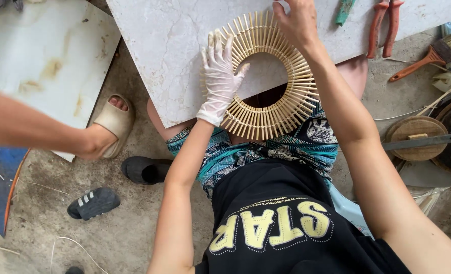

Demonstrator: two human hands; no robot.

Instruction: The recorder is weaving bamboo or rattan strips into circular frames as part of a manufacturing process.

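While the right hand [297, 23] has its fingertips cut off at the frame's top, grip unclear, the gloved left hand [219, 76] presses open-fingered on the bamboo ring [281, 109], lying flat, round, overhanging the marble slab [175, 45]

This is a makeshift craft workshop at floor level, where handwork is done sitting low over a marble slab [175, 45] used as a counter. Hand tools lie about: red-handled pliers [384, 25], a worn paintbrush [428, 58] and a round wooden block [416, 138] with a blade across it. The dusty concrete floor [48, 218] is strewn with bamboo slivers and loose sandals [93, 203].
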